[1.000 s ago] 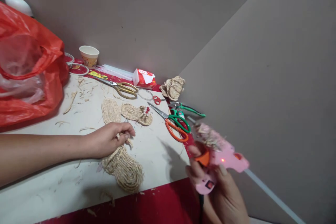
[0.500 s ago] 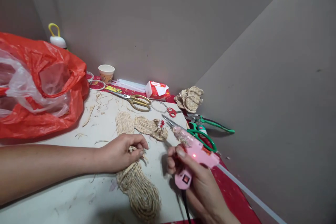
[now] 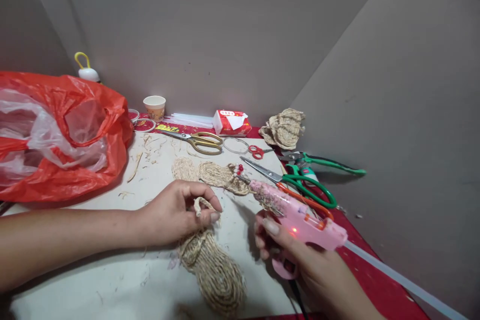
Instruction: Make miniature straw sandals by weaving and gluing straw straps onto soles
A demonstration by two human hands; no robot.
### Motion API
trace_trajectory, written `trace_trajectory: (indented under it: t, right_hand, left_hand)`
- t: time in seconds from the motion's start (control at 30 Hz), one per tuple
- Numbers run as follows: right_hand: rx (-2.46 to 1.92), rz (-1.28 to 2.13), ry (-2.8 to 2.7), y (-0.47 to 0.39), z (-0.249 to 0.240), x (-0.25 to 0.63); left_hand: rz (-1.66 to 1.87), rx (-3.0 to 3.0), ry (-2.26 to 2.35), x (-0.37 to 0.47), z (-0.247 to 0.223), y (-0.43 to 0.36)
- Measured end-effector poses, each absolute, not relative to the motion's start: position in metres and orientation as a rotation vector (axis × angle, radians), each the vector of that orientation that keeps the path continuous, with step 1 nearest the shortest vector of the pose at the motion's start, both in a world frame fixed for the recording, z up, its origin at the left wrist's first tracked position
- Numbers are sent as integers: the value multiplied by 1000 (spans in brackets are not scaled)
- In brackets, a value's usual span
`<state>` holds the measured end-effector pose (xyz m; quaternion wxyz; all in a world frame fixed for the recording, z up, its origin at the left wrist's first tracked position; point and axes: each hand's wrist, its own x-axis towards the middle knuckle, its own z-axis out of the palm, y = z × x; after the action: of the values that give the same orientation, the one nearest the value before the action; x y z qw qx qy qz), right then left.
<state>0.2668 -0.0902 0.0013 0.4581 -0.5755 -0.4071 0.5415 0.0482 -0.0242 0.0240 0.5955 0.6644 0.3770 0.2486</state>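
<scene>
My left hand (image 3: 183,212) pinches a short curled end of plaited straw cord (image 3: 202,203) between thumb and fingers. Below it, a flat coiled straw piece shaped like a small shoe sole (image 3: 222,277) lies on the white board, partly hidden by the hand. My right hand (image 3: 300,247) grips a pink hot glue gun (image 3: 296,212), its red light lit and its nozzle pointing left. Behind the nozzle lies another coiled straw piece (image 3: 215,174) with red and white beads (image 3: 240,170) at its end. A paler straw oval (image 3: 184,168) lies beside it.
Green-handled scissors (image 3: 307,187) and green-handled pliers (image 3: 333,165) lie right. Gold-handled scissors (image 3: 206,143), small red scissors (image 3: 256,152), a tissue pack (image 3: 231,123) and a paper cup (image 3: 154,108) are at the back. A red plastic bag (image 3: 112,135) fills the left. Walls stand behind.
The view has shifted, so things sit further right. The cord end now curls up in my left fingers. The glue gun has turned flatter, and more of the green-handled scissors shows.
</scene>
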Motion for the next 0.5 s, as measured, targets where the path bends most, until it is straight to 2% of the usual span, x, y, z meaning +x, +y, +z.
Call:
trace_trajectory:
  t: [0.17,0.33,0.4,0.5]
  right_hand:
    - [-1488,1255,-1093,-91,3,273]
    - [-1364,1284,-1095,-86,1,277]
    - [-1323,1290,-1040,-85,1,277]
    - [-1248,1287,-921,-83,2,276]
  left_hand:
    - [604,1610,880,42,29,-35]
    - [452,2093,705,43,37,-32]
    - [346,2209,753,47,52,-23]
    - [379,2205,879,38,58,-18]
